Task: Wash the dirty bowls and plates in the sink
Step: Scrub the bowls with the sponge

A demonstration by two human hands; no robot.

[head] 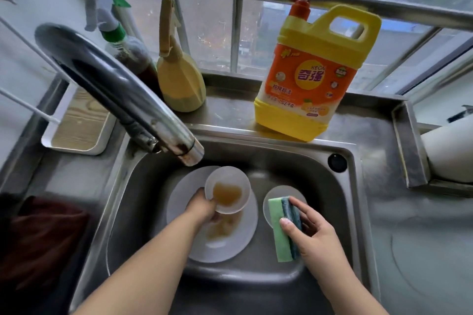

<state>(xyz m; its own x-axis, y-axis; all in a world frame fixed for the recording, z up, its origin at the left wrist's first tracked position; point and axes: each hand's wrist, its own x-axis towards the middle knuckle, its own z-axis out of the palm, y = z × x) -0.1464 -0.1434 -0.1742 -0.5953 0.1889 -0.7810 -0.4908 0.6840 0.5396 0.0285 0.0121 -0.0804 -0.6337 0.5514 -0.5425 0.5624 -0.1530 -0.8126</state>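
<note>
In the steel sink [320,186], my left hand [203,206] grips the near rim of a small white bowl [227,188] holding brown liquid, just below the faucet spout. Under the bowl lies a large white plate [194,238] smeared with brown sauce. My right hand [311,231] holds a green sponge with a dark blue scouring side [281,227], thumb on the green face. The sponge hangs over a second small white dish [284,193] at the right of the basin, partly hiding it.
A chrome faucet [122,92] arches over the sink from the left. On the ledge behind stand a yellow-orange detergent jug with a red pump [314,71], a tan spray bottle [179,79] and a dark bottle [133,54]. A white tray [76,123] sits left, a dark red cloth [43,235] lower left.
</note>
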